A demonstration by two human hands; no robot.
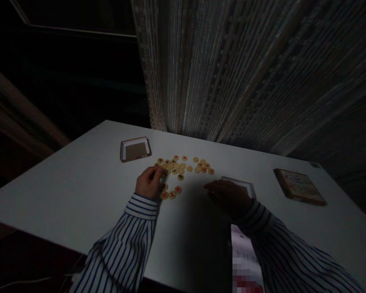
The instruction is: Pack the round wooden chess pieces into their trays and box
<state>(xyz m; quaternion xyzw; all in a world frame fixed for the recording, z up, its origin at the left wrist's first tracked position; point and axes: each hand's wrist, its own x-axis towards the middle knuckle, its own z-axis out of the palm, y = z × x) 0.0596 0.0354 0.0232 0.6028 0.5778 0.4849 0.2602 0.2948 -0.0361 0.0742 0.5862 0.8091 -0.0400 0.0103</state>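
Observation:
Round wooden Chinese chess pieces (pixel 172 194) lie scattered mid-table, some with red characters, some with black, and several with plain faces up. At the left side of this spread is my left hand (pixel 148 182), its thumb and fingers pinched together beside the pieces. Whatever the pinch holds, if anything, is hidden. My right hand (pixel 227 196) hovers in deep shadow to the right of the pieces, fingers curled together and pointing left. Its grasp is too dark to make out. Partly behind that hand lies a white-edged tray (pixel 249 188).
On the white table (pixel 88 179), a shallow open box part (pixel 136 149) stands at the back left. A flat box with a patterned top (pixel 300 186) lies at the right. A bright, partly pixelated item (pixel 244 248) shows beside my right forearm. Curtains (pixel 195 73) hang behind the table.

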